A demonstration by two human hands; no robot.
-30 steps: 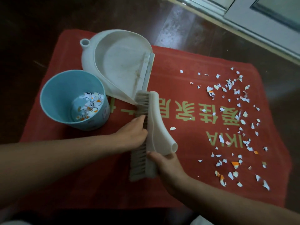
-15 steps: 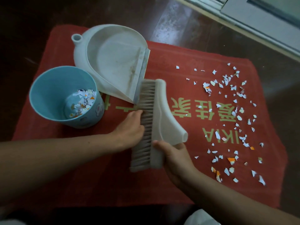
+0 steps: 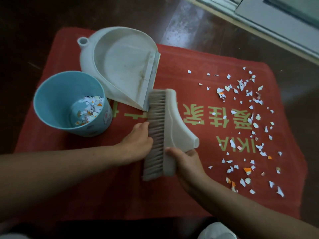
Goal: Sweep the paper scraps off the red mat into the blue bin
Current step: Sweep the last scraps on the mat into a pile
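1. The blue bin (image 3: 51,100) stands on the left of the red mat (image 3: 103,195), some scraps already inside, handy for tipping.
2. The dustpan (image 3: 124,66) lies behind it, its lip meeting the brush (image 3: 172,125).
3. The left hand (image 3: 138,140) lays straight fingers on the bristles, probably to clear them.
4. The right hand (image 3: 186,161) grips the brush's back, steadying it.
5. The paper scraps (image 3: 249,120) lie scattered across the mat's right side, unswept.

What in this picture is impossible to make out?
Head view only.
- Left hand: fingertips hidden behind the brush bristles.
- Right hand: fingers tucked under the brush; only the thumb shows.
- Yellow lettering on the red mat: partly covered by brush and blue bin.
- Bin's stickers: too small, blurred.
- White shape at bottom edge: cut off.
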